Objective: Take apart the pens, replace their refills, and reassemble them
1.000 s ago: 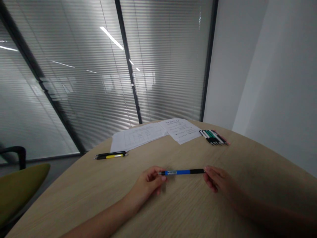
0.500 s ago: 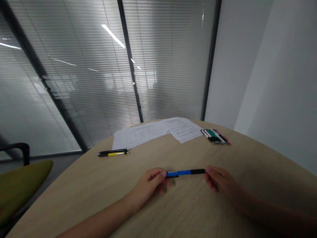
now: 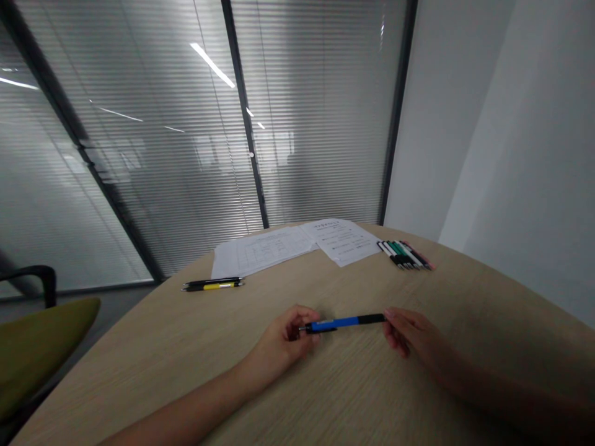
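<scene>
A blue pen (image 3: 346, 322) with a black grip lies level just above the table, its clip and push-button end pointing left. My right hand (image 3: 409, 331) pinches the black tip end between thumb and fingers. Around the button end is my left hand (image 3: 288, 337), thumb below the pen and curled fingers above, with a gap between them. The button end shows uncovered in that gap. Whether the left fingertips touch the barrel cannot be made out.
Printed papers (image 3: 264, 251) lie toward the table's far edge. A black pen and a yellow-black pen (image 3: 218, 286) rest at left. Several pens (image 3: 403, 255) in white, green, black and red sit in a row at right. A green chair (image 3: 46, 341) stands left of the table (image 3: 353, 396).
My left thumb has come off the pen and dropped below it, and the left fingers have spread, uncovering the button end. My right hand keeps its pinch, nearly still.
</scene>
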The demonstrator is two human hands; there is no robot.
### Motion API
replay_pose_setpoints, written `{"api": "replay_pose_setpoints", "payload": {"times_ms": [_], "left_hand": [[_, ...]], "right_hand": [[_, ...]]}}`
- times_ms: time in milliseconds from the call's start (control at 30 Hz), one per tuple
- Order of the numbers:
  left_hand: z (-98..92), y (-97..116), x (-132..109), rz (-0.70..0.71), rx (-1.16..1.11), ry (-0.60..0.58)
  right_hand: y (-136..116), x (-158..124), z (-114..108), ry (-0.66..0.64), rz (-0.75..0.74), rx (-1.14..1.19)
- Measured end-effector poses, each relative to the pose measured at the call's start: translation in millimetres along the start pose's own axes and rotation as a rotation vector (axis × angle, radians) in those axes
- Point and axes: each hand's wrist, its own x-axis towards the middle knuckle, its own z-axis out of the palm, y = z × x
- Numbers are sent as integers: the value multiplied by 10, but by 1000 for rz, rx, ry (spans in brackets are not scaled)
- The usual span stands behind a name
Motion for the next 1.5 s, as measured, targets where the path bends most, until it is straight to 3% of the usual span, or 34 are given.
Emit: {"api": "replay_pose_setpoints", "payload": {"times_ms": [200,500,733,967,1300,1500], "left_hand": [[10,77,-39,-74,24,55],[-4,41,-15,-89,1,-56],[23,50,-21,-52,-127,26],[12,47,-30,-24,-39,-8],[-7,30,-21,-137,18,-14],[13,19,2,-91,-65,89]], "right_hand": [[28,4,-7,0,-24,-22],[59,12,-23,-30,-57,-75],[53,13,-14,-24,-36,-37],[51,11,-9,-20,-36,-68],[58,13,-8,2,-38,-83],[38,10,-2,8,-23,-52]]}}
